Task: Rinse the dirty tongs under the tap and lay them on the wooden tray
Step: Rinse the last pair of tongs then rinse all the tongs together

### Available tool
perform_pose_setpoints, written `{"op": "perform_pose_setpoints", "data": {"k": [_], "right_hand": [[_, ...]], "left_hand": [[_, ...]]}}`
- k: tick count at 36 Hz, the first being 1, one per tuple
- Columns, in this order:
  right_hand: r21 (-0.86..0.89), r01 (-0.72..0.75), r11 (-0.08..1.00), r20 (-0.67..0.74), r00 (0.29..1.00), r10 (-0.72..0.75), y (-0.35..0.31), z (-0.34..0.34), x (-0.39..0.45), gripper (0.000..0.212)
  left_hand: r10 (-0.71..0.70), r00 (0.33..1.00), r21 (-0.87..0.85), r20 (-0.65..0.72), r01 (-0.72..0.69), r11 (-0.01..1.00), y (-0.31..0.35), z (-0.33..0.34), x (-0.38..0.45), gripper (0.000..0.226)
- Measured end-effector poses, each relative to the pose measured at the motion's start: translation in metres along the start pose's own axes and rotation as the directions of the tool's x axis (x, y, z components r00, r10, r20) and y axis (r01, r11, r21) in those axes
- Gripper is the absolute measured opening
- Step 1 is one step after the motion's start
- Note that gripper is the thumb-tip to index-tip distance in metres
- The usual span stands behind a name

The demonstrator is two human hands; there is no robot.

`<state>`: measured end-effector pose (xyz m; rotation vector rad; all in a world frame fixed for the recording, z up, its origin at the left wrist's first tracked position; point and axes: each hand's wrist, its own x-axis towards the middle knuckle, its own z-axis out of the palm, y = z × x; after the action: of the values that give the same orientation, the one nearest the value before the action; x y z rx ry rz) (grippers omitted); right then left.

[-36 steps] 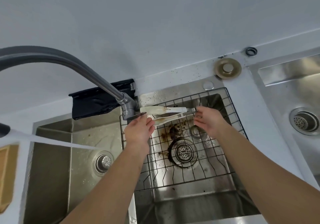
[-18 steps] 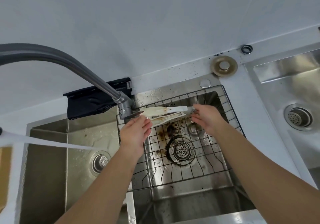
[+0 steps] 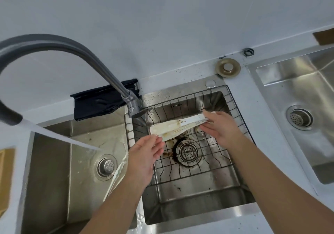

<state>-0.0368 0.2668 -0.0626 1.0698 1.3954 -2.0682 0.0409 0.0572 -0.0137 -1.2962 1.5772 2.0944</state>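
Since a second ago, the cream-white, brown-stained plastic tongs [image 3: 178, 128] have tilted, their broad tips dropping toward the left hand [image 3: 144, 155] and away from the grey metal tap spout [image 3: 133, 108]. Right hand [image 3: 219, 128] pinches the narrow handle end, fingers curled round it. Left hand lies spread, fingers straight, fingertips touching the tips from below. Beneath both hands sits a black wire rack [image 3: 240, 123] in the steel sink [image 3: 198, 208]. Brown marks remain, so rinsing seems unfinished. A wooden tray edge [image 3: 6, 179] lies far left of the left hand.
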Motion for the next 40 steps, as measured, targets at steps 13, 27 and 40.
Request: {"op": "perform_pose_setpoints", "data": {"k": [13,27,40], "right_hand": [[-0.057,0.003,0.998,0.205,0.979,0.009,0.013,0.006,-0.062,0.015],[-0.066,0.187,0.98,0.102,0.978,-0.18,0.08,0.082,-0.13,0.024],[0.082,0.182,0.98,-0.023,0.983,-0.181,0.148,0.149,-0.167,0.036]], "left_hand": [[0.051,0.994,0.021,0.101,-0.054,0.998,0.005,-0.067,-0.02,0.012],[0.141,0.979,0.158,0.145,-0.164,0.974,0.041,-0.157,0.001,0.016],[-0.027,0.964,0.126,0.263,-0.007,0.992,0.016,-0.212,0.0,0.011]]}}
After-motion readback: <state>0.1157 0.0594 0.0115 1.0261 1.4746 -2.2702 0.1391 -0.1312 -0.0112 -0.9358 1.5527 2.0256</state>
